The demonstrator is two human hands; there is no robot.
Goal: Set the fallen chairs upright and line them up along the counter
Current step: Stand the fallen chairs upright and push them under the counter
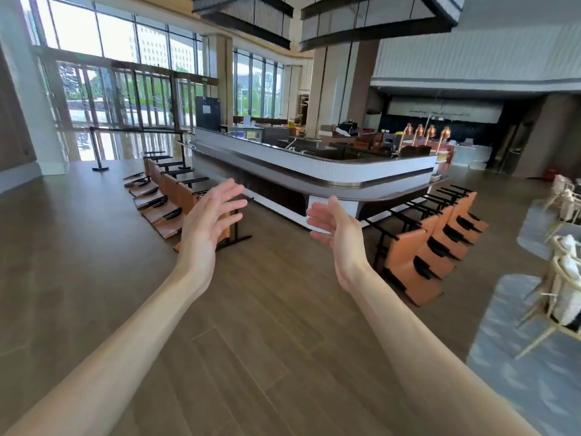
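Observation:
A long bar counter (pixel 330 171) with a white front and dark top fills the middle of the room. Several orange-brown chairs (pixel 163 199) with black metal legs lie toppled in a row on the floor along its left side. Another row of fallen chairs (pixel 418 256) lies on the floor off the counter's right corner. My left hand (pixel 210 215) is raised in front of the left row with its fingers straight, holding nothing. My right hand (pixel 336 228) is raised before the counter's corner, fingers relaxed and empty. Both hands are well short of the chairs.
Wooden floor (pixel 251 341) stretches between me and the counter. A barrier post (pixel 97 149) stands at the back left near glass doors. Pale wooden dining chairs (pixel 562 294) on a grey carpet stand at the right edge. Copper lamps (pixel 430 133) sit behind the counter.

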